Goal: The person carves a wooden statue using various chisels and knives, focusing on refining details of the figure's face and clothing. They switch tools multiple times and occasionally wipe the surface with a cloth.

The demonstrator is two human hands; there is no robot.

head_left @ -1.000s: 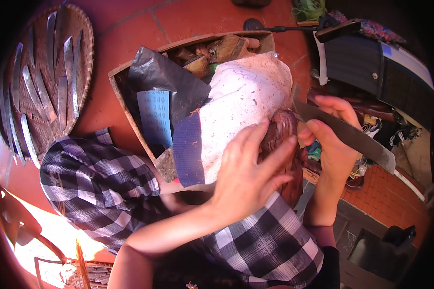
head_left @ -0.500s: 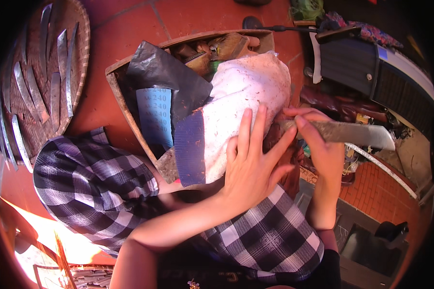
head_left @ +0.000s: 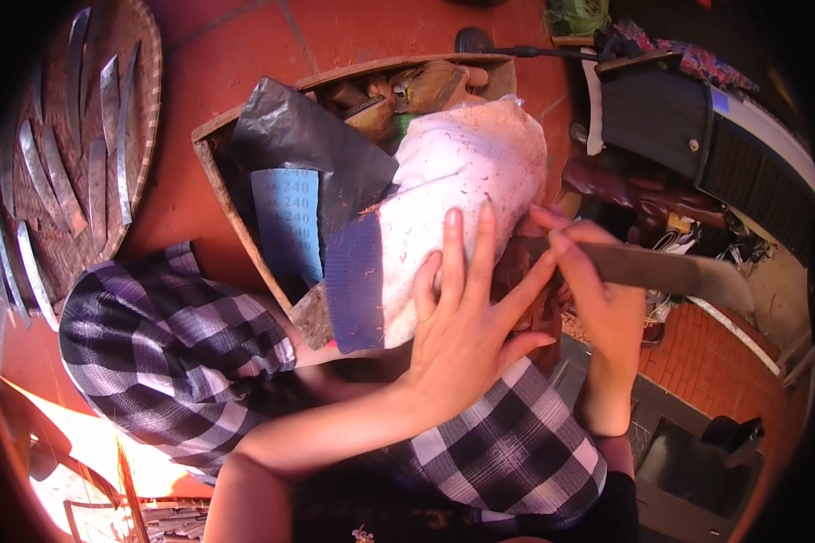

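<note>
My right hand (head_left: 598, 290) pinches a long flat metal blade (head_left: 661, 270) between thumb and fingers, its broad tip pointing right. The blade's other end goes behind my fingers, where I cannot make it out. My left hand (head_left: 462, 312) lies with fingers spread on a white cloth (head_left: 462, 149) that has a dark blue ribbed band (head_left: 354, 285) and brown specks. The left index fingertip comes close to the blade beside my right thumb; whether it touches is unclear. Under the cloth stands a wooden box (head_left: 244, 213), with black plastic sheeting (head_left: 312, 136) and a blue printed sheet (head_left: 285, 217) in it.
A round woven tray (head_left: 149, 118) with several curved metal blades lies at far left. Wooden pieces (head_left: 430, 86) fill the box's back. A dark bench-like object (head_left: 652, 118) and loose wires (head_left: 675, 240) are at right. Checked cloth (head_left: 507, 443) covers my legs.
The blade has turned in my right hand: its face looks darker and its tip sits slightly further right and lower. My left hand has shifted slightly left and down on the cloth.
</note>
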